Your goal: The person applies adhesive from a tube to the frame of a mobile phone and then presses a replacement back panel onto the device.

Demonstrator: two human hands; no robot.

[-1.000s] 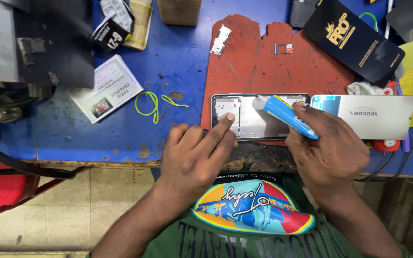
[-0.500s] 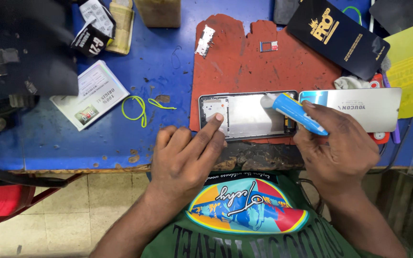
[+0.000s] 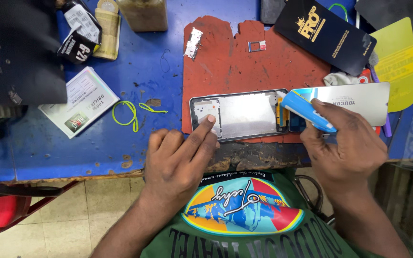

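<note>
An opened phone frame (image 3: 244, 115) with a bare metal inside lies on a red-brown mat (image 3: 244, 62) at the near edge of the blue table. My left hand (image 3: 180, 160) rests at the table edge, its index fingertip pressing the frame's left end. My right hand (image 3: 347, 145) holds a blue and white tube-like tool (image 3: 307, 111), whose tip points at the frame's right end. A silvery phone panel (image 3: 347, 102) lies hinged open to the right of the frame, partly under my right hand.
A small metal bracket (image 3: 193, 43) and a tiny tray part (image 3: 257, 46) lie on the mat's far side. A black packet (image 3: 325, 34), a yellow sheet (image 3: 400, 62), a white leaflet (image 3: 80, 101), a green wire loop (image 3: 130, 114) and a black case (image 3: 17, 52) lie around.
The view has shifted a little. My left index finger stays on the frame's left end and my right hand keeps the tool at the right end.
</note>
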